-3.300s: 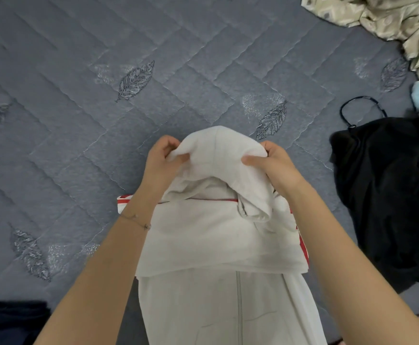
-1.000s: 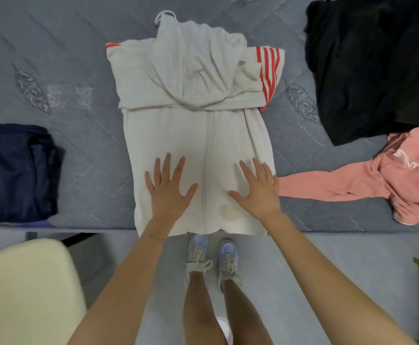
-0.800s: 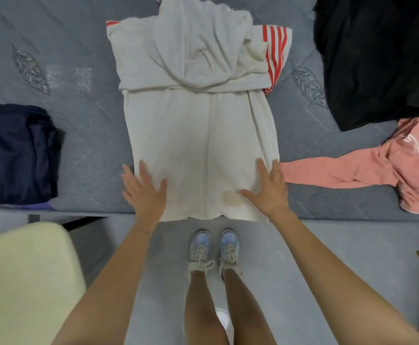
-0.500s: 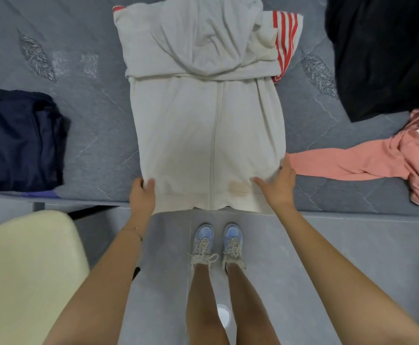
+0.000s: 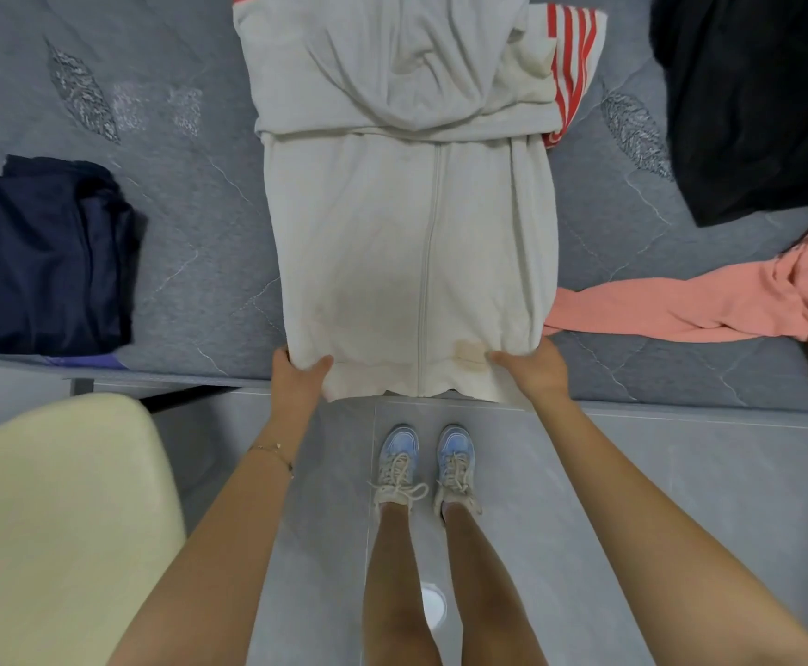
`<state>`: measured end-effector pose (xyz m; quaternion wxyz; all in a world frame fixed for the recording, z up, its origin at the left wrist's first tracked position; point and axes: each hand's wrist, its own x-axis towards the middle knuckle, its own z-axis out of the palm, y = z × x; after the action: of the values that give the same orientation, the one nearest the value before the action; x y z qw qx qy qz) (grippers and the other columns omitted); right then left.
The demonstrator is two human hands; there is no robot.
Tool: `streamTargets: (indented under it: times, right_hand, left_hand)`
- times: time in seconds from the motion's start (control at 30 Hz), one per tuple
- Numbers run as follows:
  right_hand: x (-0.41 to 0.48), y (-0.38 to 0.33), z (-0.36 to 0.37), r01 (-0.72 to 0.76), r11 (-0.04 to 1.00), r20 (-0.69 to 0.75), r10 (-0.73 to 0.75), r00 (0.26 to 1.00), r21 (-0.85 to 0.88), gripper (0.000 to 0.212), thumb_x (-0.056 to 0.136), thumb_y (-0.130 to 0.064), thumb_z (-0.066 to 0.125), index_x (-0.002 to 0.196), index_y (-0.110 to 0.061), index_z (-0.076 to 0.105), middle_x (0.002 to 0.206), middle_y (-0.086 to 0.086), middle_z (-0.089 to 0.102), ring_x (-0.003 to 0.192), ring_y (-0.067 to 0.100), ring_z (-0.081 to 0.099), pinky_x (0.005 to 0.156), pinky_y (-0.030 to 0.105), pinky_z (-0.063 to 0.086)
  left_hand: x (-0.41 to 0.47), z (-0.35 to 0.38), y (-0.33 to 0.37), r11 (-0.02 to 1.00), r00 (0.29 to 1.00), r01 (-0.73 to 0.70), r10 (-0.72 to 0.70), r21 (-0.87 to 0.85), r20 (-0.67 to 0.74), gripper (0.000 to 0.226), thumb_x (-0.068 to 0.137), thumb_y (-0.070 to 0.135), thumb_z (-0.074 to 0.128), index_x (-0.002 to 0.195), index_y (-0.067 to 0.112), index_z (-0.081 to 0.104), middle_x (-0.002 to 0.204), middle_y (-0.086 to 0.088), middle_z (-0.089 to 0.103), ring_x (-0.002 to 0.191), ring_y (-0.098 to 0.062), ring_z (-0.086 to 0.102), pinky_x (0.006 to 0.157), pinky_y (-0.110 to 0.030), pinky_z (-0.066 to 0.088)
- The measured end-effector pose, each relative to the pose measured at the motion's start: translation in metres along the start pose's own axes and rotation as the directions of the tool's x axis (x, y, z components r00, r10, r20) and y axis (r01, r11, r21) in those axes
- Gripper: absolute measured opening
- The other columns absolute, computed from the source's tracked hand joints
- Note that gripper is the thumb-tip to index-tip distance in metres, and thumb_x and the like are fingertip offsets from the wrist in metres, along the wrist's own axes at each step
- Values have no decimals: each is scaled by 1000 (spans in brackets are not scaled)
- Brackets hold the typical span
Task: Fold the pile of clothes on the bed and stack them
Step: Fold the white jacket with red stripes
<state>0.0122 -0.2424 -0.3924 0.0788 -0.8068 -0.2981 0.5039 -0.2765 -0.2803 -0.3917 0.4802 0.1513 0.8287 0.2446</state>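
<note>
The pale grey zip-front hooded jacket with red-and-white striped sleeves (image 5: 411,223) lies flat on the grey quilted bed cover with leaf motifs (image 5: 190,262), hood and sleeves already turned in over the chest, its hem hanging slightly over the near edge of the bed. The left hand (image 5: 296,377) pinches the hem's left corner, thumb on top and fingers tucked under; the right hand (image 5: 534,372) grips the right corner the same way.

The step in hand looks like carrying the hem up to meet the folded hood. To do it well, lift both corners together and level, keep the zip line straight down the middle, and lay the hem on the shoulder line so the striped sleeve at the right stays tucked in. Smooth from the fold outward afterwards.

Room is fair: bare cover lies on both sides of the jacket. On the left, well apart, sits the folded dark navy garment (image 5: 41,262), a likely base for the stack. On the right the salmon-pink sweatshirt's sleeve (image 5: 680,305) touches the jacket's lower edge and could be dragged along, and the black heap of clothing (image 5: 752,98) lies beyond it. The cream chair seat (image 5: 56,521) stands near the person's left leg, off the bed
</note>
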Motion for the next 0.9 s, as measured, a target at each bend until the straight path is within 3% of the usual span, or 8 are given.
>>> streamTargets:
  times: [0.13, 0.27, 0.37, 0.5, 0.63, 0.77, 0.83, 0.9]
  right_hand:
    - [-9, -3, 5, 9, 994, 58, -15, 998, 105, 55, 84, -12, 73, 133, -5, 52, 133, 12, 57, 121, 29, 54, 98, 33, 43]
    - [-18, -27, 7, 0, 952, 112, -36, 993, 305, 40, 91, -4, 62, 130, -2, 53, 130, 15, 59, 119, 31, 56, 100, 35, 44]
    - [-26, -63, 12, -34, 862, 142, -44, 989, 505, 33, 90, -3, 63, 122, -5, 57, 120, 9, 63, 111, 27, 60, 99, 38, 48]
    - [-27, -119, 7, -4, 790, 160, -119, 980, 613, 24, 90, -6, 66, 112, -13, 59, 106, 1, 65, 97, 18, 63, 87, 31, 51]
    - [-17, -168, -20, -29, 721, 115, -70, 991, 693, 23, 88, -13, 69, 108, -14, 58, 108, 2, 66, 104, 22, 62, 96, 39, 52]
    - [-5, -212, -39, -50, 615, 93, -38, 995, 787, 40, 91, -14, 65, 129, -6, 56, 124, 11, 64, 110, 26, 62, 88, 38, 55]
    - [5, -233, -43, -37, 567, 75, -44, 996, 823, 42, 93, -14, 62, 134, -8, 53, 125, 10, 64, 107, 24, 62, 79, 33, 55]
    - [16, -254, -45, -35, 503, 56, -26, 998, 864, 42, 93, -13, 61, 134, -7, 54, 126, 11, 64, 104, 23, 63, 83, 34, 54]
  left_hand:
    - [-6, 6, 5, 987, 992, 120, -115, -102, 51, 43, 86, 6, 71, 125, -1, 56, 123, -17, 61, 108, -29, 59, 95, -38, 49]
    - [-16, 14, 32, 994, 994, -59, 67, -96, 82, 25, 91, 12, 66, 115, 12, 59, 113, -6, 65, 98, -17, 60, 85, -28, 48]
    - [-25, 26, 67, 964, 976, -143, 174, -223, 129, 26, 95, 14, 61, 120, 17, 57, 105, 10, 64, 95, -1, 62, 79, -13, 49]
    - [-29, 43, 123, 896, 968, -215, 248, -388, 35, 25, 96, 15, 59, 118, 25, 53, 108, 12, 62, 91, 10, 61, 80, -9, 47]
    - [-21, 46, 176, 850, 953, -261, 303, -458, 19, 50, 96, 15, 59, 141, 21, 39, 134, -1, 55, 119, -13, 56, 97, -32, 49]
    - [-3, 47, 227, 769, 925, -273, 375, -578, 62, 48, 96, 7, 55, 139, 25, 42, 122, 4, 63, 102, -10, 65, 75, -26, 56]
    - [13, 48, 252, 772, 926, -260, 370, -580, 78, 45, 97, 6, 53, 139, 20, 44, 123, -4, 64, 103, -16, 66, 79, -32, 58]
    - [32, 49, 272, 792, 930, -273, 362, -546, 60, 36, 97, 6, 53, 133, 8, 50, 119, -10, 65, 105, -24, 64, 84, -35, 57]
